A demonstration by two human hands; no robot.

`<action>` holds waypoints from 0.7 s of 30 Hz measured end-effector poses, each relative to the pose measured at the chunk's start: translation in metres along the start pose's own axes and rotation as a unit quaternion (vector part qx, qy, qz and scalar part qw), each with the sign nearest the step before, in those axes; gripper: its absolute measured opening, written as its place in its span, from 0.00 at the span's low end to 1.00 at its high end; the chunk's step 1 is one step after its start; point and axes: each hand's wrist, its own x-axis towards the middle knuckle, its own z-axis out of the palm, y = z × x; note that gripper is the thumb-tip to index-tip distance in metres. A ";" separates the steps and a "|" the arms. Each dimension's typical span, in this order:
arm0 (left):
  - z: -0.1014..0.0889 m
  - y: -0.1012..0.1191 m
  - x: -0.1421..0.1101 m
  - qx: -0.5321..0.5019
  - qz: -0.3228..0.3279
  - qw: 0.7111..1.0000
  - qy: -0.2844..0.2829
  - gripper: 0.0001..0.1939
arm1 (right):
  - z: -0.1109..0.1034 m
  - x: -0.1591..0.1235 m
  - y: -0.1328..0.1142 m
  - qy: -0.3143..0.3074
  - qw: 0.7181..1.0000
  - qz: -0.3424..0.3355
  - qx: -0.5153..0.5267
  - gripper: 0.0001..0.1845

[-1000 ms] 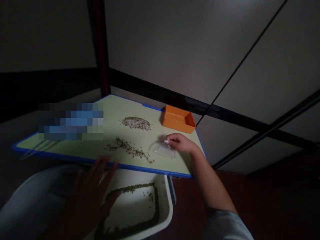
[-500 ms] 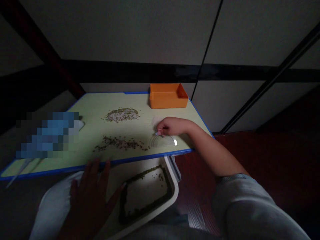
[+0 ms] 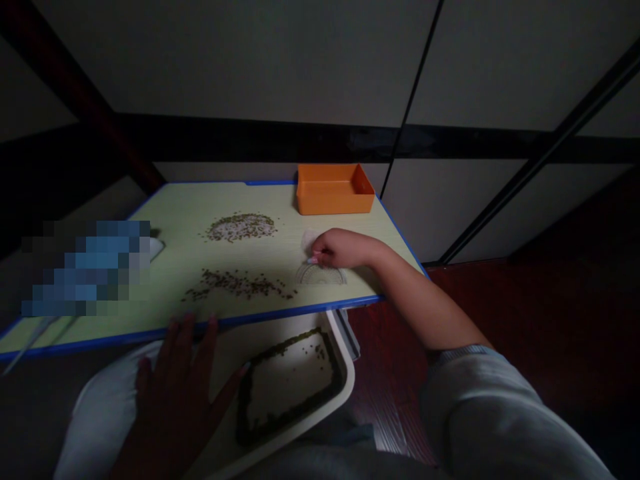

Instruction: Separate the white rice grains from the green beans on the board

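Note:
My right hand (image 3: 343,248) is closed, its thumb and fingertips pinching at the curved edge of a clear plastic protractor (image 3: 323,275). The protractor lies on or just over the pale yellow board (image 3: 265,260), flat edge toward me. To its left is a loose band of small dark beans or seeds (image 3: 243,285), and a greener, denser pile (image 3: 241,227) sits behind that. My left hand (image 3: 175,393) is open with fingers spread, in shadow at the board's near edge, over the white tub's left part. A faint pale patch by the right knuckles is unclear.
An orange open box (image 3: 335,200) stands at the board's back right corner. Under the near edge, a white tub (image 3: 345,393) has green grains lining its floor's border. At left lies a blurred-out blue item (image 3: 95,267). Cabinet panels (image 3: 260,60) rise behind.
My view has turned, shifting the board leftward in the picture. The protractor, seen tilted in my right hand's pinch, has come down flat beside the dark seeds. My left hand stays spread.

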 end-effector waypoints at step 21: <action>-0.009 0.006 0.002 -0.004 -0.009 0.999 -0.034 0.36 | 0.003 0.000 0.000 -0.029 0.996 -0.043 0.070 0.11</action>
